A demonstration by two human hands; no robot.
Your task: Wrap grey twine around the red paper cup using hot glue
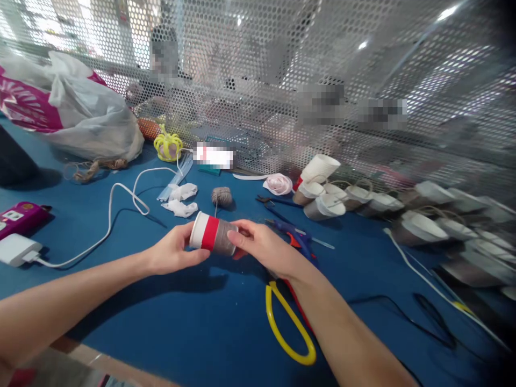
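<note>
The left forearm (92, 282) is stretched from the near left, the right forearm (342, 320) from the near right; left hand (175, 250) and right hand (263, 245) are held just apart, fingers (244, 225) curved, thumbs (195, 259) pointed inward.

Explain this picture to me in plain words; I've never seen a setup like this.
There is no machine here: these are a person's bare hands, seen from a camera worn on their head, looking forward and down. The left hand and right hand hold a paper cup on its side, partly wrapped in grey twine. A strand runs toward it from a twine ball. Also on the blue table are a yellow handle loop, more cups at right, and a plastic bag at left.
</note>
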